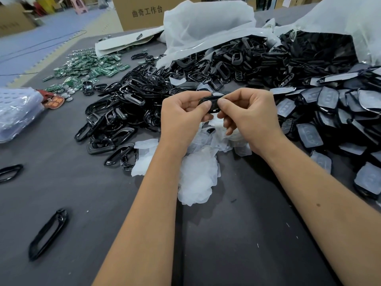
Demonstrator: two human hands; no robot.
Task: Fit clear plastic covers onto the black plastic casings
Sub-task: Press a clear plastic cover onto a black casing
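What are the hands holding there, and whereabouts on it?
One black casing, pinched by both hands: left hand at its left end, right hand at its right end.

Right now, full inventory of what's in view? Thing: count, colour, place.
casing: one, black, held between both hands
frames: heap, black, table centre-left
stray frames: two, black, near left
clear covers: pile, translucent white, under the hands
covered casings: many, black with clear covers, right
circuit boards: many, green, far left
bags: two, white, far side
box: one, brown, behind table
table: grey
left hand: pinches casing
right hand: pinches casing
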